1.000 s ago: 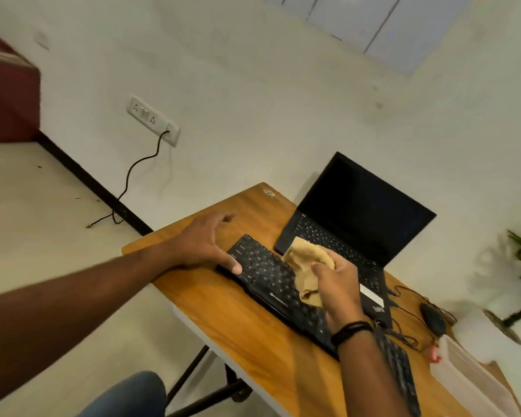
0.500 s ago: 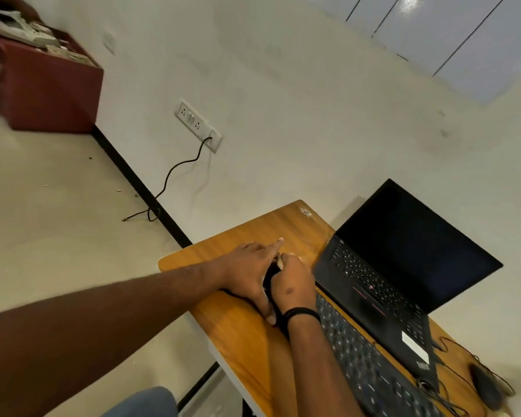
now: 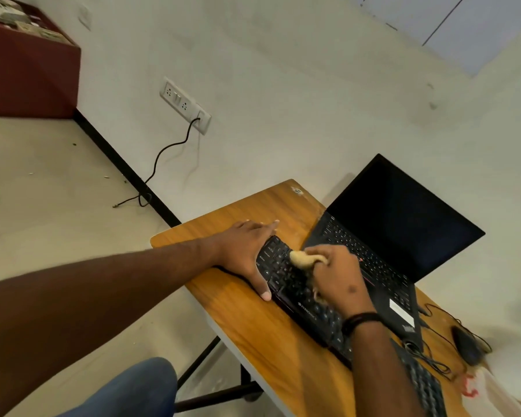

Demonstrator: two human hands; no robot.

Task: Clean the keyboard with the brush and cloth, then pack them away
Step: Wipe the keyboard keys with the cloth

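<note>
Black rectangular plastic keyboard point(image 3: 301, 293): on the wooden desk point(image 3: 253, 320), long axis 10-to-4 o'clock. Left hand point(image 3: 247, 251): flat, fingers straight, bracing its 10 o'clock end. Right hand point(image 3: 337, 278): fingers bunched on crumpled tan cloth point(image 3: 303, 260), pressed onto keys; unwiped run likely toward 4 o'clock.

Cream wall point(image 3: 283, 70), maroon cabinet point(image 3: 27, 73)

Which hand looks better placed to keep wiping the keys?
The right hand: it grips the crumpled tan cloth on the black external keyboard. The left hand lies flat across the keyboard's far end, apparently steadying it.
</note>
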